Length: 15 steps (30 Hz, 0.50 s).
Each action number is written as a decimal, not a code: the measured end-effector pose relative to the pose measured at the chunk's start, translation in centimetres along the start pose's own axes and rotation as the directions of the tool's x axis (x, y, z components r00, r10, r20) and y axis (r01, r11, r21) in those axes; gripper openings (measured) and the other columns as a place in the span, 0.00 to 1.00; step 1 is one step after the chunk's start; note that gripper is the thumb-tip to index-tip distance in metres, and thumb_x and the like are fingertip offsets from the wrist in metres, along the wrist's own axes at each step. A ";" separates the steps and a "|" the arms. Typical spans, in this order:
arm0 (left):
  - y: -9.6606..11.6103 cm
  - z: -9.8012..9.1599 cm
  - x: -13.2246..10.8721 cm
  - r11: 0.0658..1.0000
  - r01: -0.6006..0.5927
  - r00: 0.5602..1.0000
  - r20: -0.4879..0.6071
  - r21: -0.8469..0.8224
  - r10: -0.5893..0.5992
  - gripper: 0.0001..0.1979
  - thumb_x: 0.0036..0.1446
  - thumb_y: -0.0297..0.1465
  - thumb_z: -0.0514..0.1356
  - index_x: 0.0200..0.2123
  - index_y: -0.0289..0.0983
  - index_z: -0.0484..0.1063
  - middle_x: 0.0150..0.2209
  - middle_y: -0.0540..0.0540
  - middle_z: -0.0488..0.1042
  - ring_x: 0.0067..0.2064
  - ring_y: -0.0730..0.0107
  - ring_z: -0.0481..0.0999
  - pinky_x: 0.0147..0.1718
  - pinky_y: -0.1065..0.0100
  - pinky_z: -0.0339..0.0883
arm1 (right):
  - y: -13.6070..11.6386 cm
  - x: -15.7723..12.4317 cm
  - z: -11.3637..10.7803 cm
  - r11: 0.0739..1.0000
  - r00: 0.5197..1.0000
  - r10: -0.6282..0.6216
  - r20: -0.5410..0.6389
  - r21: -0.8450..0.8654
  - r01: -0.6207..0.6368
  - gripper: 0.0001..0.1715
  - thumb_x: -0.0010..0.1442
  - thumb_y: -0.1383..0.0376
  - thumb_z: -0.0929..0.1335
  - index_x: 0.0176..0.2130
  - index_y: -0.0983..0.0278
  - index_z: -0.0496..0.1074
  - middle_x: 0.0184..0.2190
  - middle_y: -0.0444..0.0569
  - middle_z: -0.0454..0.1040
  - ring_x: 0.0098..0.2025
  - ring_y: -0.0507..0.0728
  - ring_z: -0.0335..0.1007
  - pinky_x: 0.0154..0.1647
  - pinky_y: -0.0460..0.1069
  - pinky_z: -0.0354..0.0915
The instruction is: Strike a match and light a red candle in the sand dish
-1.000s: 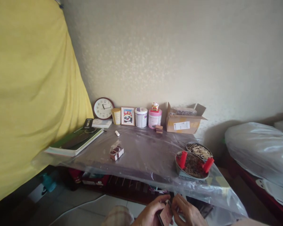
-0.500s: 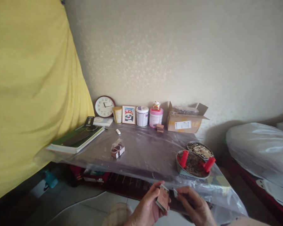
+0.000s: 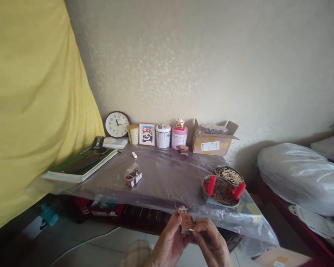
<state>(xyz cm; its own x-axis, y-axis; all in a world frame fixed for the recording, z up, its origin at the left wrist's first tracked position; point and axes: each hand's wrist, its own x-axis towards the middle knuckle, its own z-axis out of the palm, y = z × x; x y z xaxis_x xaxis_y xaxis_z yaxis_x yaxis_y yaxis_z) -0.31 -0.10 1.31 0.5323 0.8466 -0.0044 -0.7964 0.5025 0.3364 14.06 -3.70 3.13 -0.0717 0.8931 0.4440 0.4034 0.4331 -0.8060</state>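
In front of the table, my left hand (image 3: pixel 171 237) grips a small matchbox (image 3: pixel 187 221) with a reddish-brown face. Its tray is slid partly out at the top end. Thumb and fingers of my right hand (image 3: pixel 212 239) pinch a thin pale matchstick (image 3: pixel 191 230), held at the lower edge of the box; whether it touches the striking side I cannot tell. On the table ahead stands a tin of dark soil (image 3: pixel 224 193) with two red candles (image 3: pixel 211 185) in it. Behind it is a round tin full of loose matchsticks (image 3: pixel 229 175).
A plastic-wrapped pack of matchboxes (image 3: pixel 133 178) lies on the table, whose clear plastic cover (image 3: pixel 161 167) hangs over the front. Along the wall stand a clock (image 3: pixel 117 124), picture frame (image 3: pixel 147 134), canisters (image 3: pixel 163 136) and cardboard box (image 3: pixel 211 144). A green book (image 3: pixel 82 165) lies left.
My right hand has moved left, bringing the matchstick from beside the matchbox to its lower edge. The matchbox is turned more upright in my left hand. The view has shifted slightly right.
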 end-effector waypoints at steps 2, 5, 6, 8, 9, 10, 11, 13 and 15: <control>-0.1 0.0 0.1 1.000 0.004 1.000 0.012 -0.004 -0.004 0.12 0.62 0.31 0.54 0.48 0.38 0.67 0.44 0.41 0.72 0.44 0.68 0.71 0.44 0.64 0.63 | 0.3 -0.1 0.2 0.999 1.000 0.019 -0.010 0.040 -0.018 0.05 0.63 0.63 0.64 0.35 0.61 0.67 0.36 0.49 0.68 0.37 0.53 0.68 0.35 0.43 0.69; -0.3 -0.2 0.2 0.999 -0.006 1.000 0.023 0.046 0.005 0.11 0.62 0.33 0.53 0.45 0.38 0.70 0.43 0.41 0.72 0.43 0.66 0.71 0.43 0.63 0.62 | 0.7 -0.2 0.4 0.995 0.999 0.049 -0.008 0.090 -0.048 0.06 0.63 0.62 0.64 0.35 0.61 0.67 0.37 0.49 0.67 0.38 0.54 0.68 0.35 0.44 0.70; -0.4 -0.2 0.2 0.997 -0.021 1.000 0.021 0.079 0.020 0.12 0.62 0.34 0.53 0.44 0.37 0.70 0.42 0.41 0.71 0.43 0.65 0.70 0.43 0.63 0.62 | 0.7 -0.2 0.3 0.994 0.999 0.053 -0.009 0.091 -0.052 0.06 0.63 0.62 0.64 0.35 0.61 0.67 0.37 0.49 0.67 0.38 0.54 0.68 0.35 0.44 0.70; -0.4 -0.1 0.2 0.981 -0.065 0.998 0.012 0.182 0.064 0.12 0.62 0.35 0.53 0.43 0.36 0.70 0.41 0.41 0.71 0.44 0.64 0.69 0.44 0.62 0.61 | 0.8 -0.1 0.2 0.995 0.998 0.055 -0.010 0.080 -0.054 0.06 0.62 0.62 0.64 0.35 0.61 0.67 0.36 0.48 0.68 0.37 0.53 0.68 0.36 0.43 0.69; -0.3 0.0 0.2 0.964 -0.093 0.996 0.011 0.248 0.093 0.12 0.61 0.36 0.53 0.43 0.36 0.71 0.40 0.42 0.70 0.44 0.64 0.69 0.43 0.63 0.61 | 0.8 0.0 0.2 0.996 0.998 0.057 -0.012 0.076 -0.056 0.06 0.62 0.62 0.64 0.34 0.61 0.67 0.36 0.48 0.68 0.37 0.53 0.68 0.36 0.43 0.69; -0.2 0.1 0.2 0.942 -0.120 0.993 0.020 0.314 0.120 0.12 0.61 0.36 0.53 0.41 0.35 0.71 0.38 0.43 0.69 0.43 0.65 0.68 0.43 0.63 0.61 | 0.8 0.1 0.1 0.996 0.998 0.057 -0.012 0.073 -0.056 0.06 0.62 0.62 0.65 0.34 0.61 0.67 0.35 0.48 0.68 0.36 0.52 0.69 0.37 0.42 0.69; -0.2 0.1 0.3 0.918 -0.146 0.989 0.038 0.370 0.142 0.12 0.60 0.36 0.54 0.41 0.35 0.71 0.37 0.43 0.69 0.42 0.65 0.68 0.43 0.64 0.60 | 0.8 0.2 0.0 0.996 0.998 0.059 -0.013 0.071 -0.058 0.07 0.62 0.61 0.65 0.34 0.62 0.67 0.35 0.47 0.68 0.36 0.52 0.69 0.37 0.42 0.68; -0.1 0.0 0.5 0.870 -0.200 0.980 0.094 0.450 0.176 0.13 0.57 0.37 0.59 0.42 0.36 0.71 0.36 0.43 0.69 0.42 0.65 0.68 0.43 0.64 0.60 | 0.8 0.3 -0.1 0.996 0.998 0.065 -0.025 0.066 -0.063 0.08 0.62 0.61 0.64 0.33 0.62 0.67 0.33 0.47 0.69 0.35 0.52 0.69 0.37 0.42 0.67; -0.1 -0.3 0.7 0.826 -0.258 0.966 0.120 0.501 0.229 0.20 0.51 0.37 0.64 0.46 0.37 0.69 0.39 0.43 0.70 0.44 0.63 0.68 0.46 0.62 0.59 | 0.8 0.4 -0.1 0.996 0.997 0.070 -0.042 0.064 -0.067 0.09 0.62 0.60 0.65 0.33 0.62 0.67 0.32 0.47 0.69 0.34 0.52 0.68 0.36 0.42 0.66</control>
<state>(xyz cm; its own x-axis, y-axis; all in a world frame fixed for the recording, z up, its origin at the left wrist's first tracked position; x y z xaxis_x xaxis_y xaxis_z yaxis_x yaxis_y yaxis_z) 0.07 0.52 0.99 0.3661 0.9119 0.1858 -0.6515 0.1086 0.7508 14.47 -2.97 2.70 -0.0050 0.9152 0.4030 0.3484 0.3793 -0.8572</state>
